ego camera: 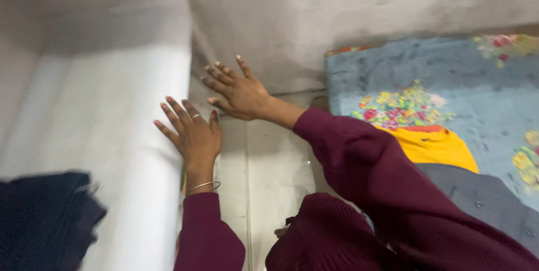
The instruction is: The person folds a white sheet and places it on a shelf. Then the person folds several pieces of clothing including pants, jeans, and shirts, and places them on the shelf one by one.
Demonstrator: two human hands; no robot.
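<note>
White sheet (112, 114) lies under and left of the left hand (193, 133), which rests flat on its right edge, fingers spread, gripping nothing. Right hand (238, 92) just up-right of it, also flat and splayed, pressed near the wall (337, 12). Blue floral mat (449, 85) well right of both; dark cloth (45, 220) lower left.

We see a blue floral mat (460, 85) at right on the pale tiled floor (269, 164), against a grey plastered wall (337, 12); a yellow cloth (435, 144) overlaps its near edge, grey fabric (483, 198) just beside it; a blurred dark navy cloth (42, 220) sits lower left.
</note>
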